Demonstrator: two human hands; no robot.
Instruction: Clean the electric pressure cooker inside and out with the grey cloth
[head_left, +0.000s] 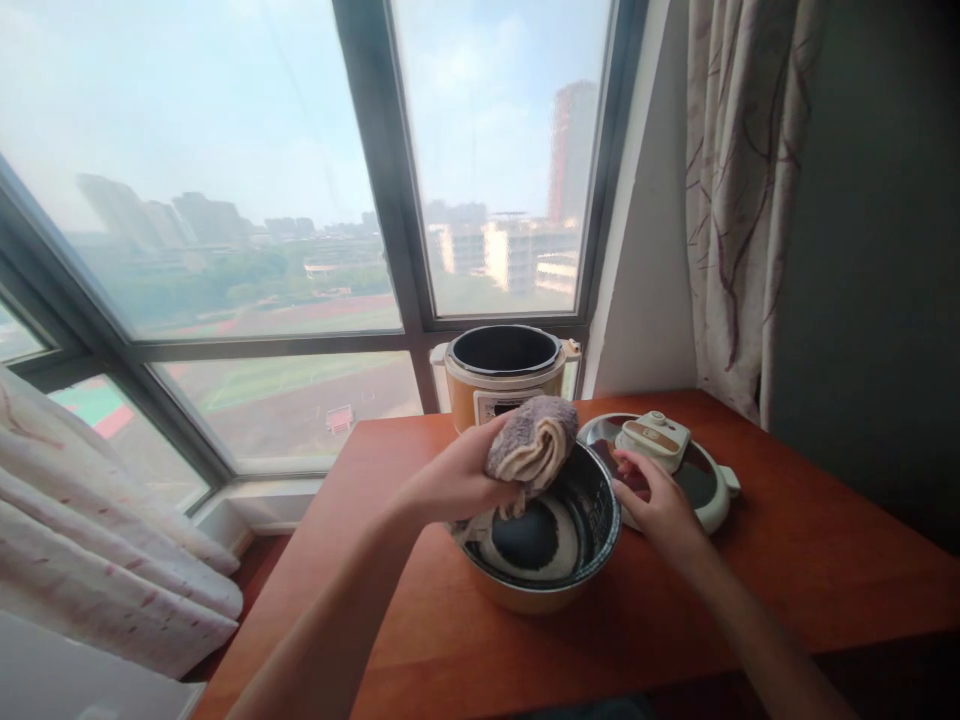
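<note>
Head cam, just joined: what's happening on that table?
A person stands at a wooden table by a window. The left hand grips a folded cloth at the rim of a removed cooker inner pot, tilted toward the camera. The right hand rests on the pot's right rim, next to the cooker lid lying flat on the table. The electric pressure cooker base stands open behind them at the window.

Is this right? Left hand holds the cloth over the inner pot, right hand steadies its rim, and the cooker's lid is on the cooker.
Not quite. In the head view the lid lies on the table right of the inner pot; the cooker stands open. The left hand does hold the cloth, and the right hand is at the rim.
</note>
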